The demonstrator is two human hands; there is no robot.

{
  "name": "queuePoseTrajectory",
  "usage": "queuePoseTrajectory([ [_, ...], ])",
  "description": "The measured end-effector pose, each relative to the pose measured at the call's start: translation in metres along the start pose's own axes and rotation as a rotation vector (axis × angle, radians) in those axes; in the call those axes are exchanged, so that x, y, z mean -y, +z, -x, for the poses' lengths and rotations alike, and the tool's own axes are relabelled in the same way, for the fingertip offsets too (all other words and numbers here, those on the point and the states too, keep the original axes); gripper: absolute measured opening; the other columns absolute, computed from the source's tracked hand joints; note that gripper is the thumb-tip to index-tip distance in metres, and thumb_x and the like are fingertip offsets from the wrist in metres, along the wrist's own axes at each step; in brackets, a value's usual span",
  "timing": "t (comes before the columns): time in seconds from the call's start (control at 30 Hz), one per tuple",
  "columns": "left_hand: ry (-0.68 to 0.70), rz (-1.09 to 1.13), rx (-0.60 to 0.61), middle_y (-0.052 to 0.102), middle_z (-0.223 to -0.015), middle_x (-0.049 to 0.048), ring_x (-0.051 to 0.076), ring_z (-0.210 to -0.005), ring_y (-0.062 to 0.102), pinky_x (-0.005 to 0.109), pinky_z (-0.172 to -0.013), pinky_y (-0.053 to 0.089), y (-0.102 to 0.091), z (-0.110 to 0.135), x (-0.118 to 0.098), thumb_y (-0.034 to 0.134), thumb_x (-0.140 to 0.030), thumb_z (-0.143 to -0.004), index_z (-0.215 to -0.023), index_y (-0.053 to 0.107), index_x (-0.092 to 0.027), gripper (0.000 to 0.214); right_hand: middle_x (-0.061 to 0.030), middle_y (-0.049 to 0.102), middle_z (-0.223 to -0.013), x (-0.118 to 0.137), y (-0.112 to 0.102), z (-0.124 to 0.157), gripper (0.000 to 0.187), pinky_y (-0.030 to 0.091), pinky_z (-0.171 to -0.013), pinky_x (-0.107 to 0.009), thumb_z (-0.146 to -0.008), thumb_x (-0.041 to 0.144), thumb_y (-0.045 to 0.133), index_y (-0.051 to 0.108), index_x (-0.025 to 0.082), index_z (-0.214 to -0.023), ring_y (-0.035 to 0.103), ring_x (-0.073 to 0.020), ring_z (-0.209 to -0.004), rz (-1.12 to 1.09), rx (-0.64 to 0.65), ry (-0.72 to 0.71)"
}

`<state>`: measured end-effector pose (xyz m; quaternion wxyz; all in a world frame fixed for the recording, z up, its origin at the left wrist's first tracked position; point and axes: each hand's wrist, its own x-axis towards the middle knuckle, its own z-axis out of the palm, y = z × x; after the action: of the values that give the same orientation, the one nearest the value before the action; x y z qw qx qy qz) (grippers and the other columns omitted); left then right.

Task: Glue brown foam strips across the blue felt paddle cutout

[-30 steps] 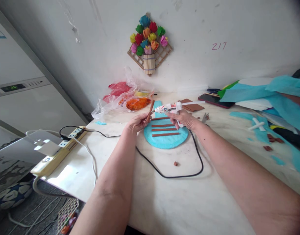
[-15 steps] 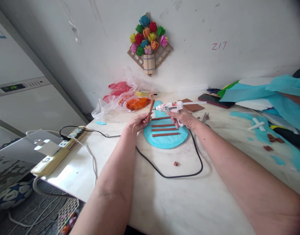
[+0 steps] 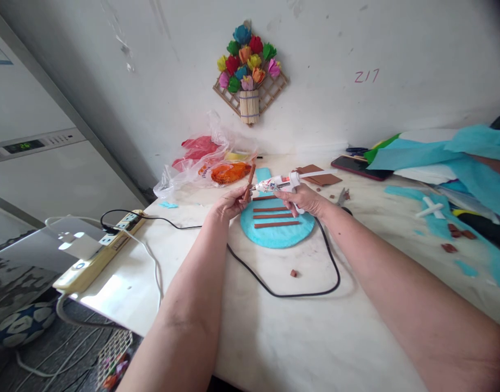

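My left hand (image 3: 232, 203) pinches a thin brown strip (image 3: 251, 178), held nearly upright. My right hand (image 3: 304, 200) is wrapped round the handle of a white glue gun (image 3: 283, 183), with a white glue stick (image 3: 318, 174) poking out of its back. The gun's nozzle points left and meets the strip, or comes very close to it, near its lower half. Beneath both hands lies a flat blue round shape (image 3: 274, 237) with a narrow neck at the top. Several brown strips (image 3: 276, 224) lie across it in parallel rows, partly hidden by my right hand.
The gun's black cord (image 3: 282, 295) loops over the table. A yellowish power strip (image 3: 92, 256) lies at the left edge. Behind are plastic bags (image 3: 209, 163) and brown sheets (image 3: 315, 175). To the right are scissors (image 3: 343, 200), a phone (image 3: 362, 167), white glue sticks (image 3: 431, 208) and blue paper.
The glue gun has shifted slightly down and left, so its nozzle is lower along the brown strip. My left hand keeps its pinch and has barely moved.
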<state>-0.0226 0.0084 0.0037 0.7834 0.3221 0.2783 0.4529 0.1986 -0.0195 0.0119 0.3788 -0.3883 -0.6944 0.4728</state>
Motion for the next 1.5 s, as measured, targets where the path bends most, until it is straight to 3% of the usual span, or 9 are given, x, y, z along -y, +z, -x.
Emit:
queuePoseTrajectory([
  [0.27,0.033,0.014,-0.083,0.046,-0.054,-0.0001,0.003,-0.042,0.042,0.007,-0.03,0.028,0.0018,-0.0011,0.0014,0.048,-0.008,-0.08,-0.078,0.057,-0.006,0.009,0.0012,0.052,-0.043,-0.001,0.0021,-0.0025,0.041,0.035,-0.026,-0.02,-0.061,0.053,0.066,0.051,0.015,-0.056,0.045,-0.0085,-0.028,0.015,0.021,0.031],
  [0.47,0.006,0.044,-0.033,0.049,-0.059,0.0026,0.004,-0.047,0.046,0.007,-0.032,0.03,0.001,-0.0008,0.0016,0.049,-0.008,-0.079,-0.077,0.056,-0.007,0.008,0.0016,0.051,-0.043,-0.0012,0.0011,-0.0018,0.04,0.036,-0.027,-0.02,-0.063,0.053,0.064,0.053,0.014,-0.061,0.046,-0.0087,-0.029,0.018,0.004,-0.009],
  [0.8,-0.016,0.074,-0.065,0.046,-0.058,0.0023,0.004,-0.047,0.044,0.006,-0.032,0.029,0.0049,0.0037,0.002,0.047,-0.009,-0.081,-0.074,0.057,-0.006,0.012,0.002,0.05,-0.043,0.0026,0.0036,-0.0003,0.041,0.035,-0.026,-0.021,-0.061,0.052,0.067,0.052,0.015,-0.059,0.045,-0.0089,-0.028,-0.033,-0.069,-0.031],
  [1.23,-0.041,0.129,-0.041,0.044,-0.058,0.0023,0.004,-0.046,0.043,0.007,-0.029,0.023,-0.0011,-0.0009,-0.0004,0.044,-0.008,-0.082,-0.079,0.059,-0.007,0.016,0.0018,0.052,-0.043,0.0013,0.0048,-0.0024,0.041,0.034,-0.025,-0.02,-0.062,0.054,0.065,0.054,0.014,-0.063,0.045,-0.0081,-0.027,0.009,-0.005,-0.007],
  [1.5,0.029,0.132,-0.088,0.04,-0.053,-0.0001,0.004,-0.044,0.04,0.008,-0.029,0.024,-0.0009,-0.0017,0.0007,0.045,-0.007,-0.081,-0.08,0.061,-0.007,0.016,0.0023,0.049,-0.042,0.0002,0.0053,-0.0032,0.042,0.036,-0.027,-0.019,-0.063,0.054,0.064,0.052,0.014,-0.058,0.046,-0.0083,-0.029,0.045,0.08,0.013],
])
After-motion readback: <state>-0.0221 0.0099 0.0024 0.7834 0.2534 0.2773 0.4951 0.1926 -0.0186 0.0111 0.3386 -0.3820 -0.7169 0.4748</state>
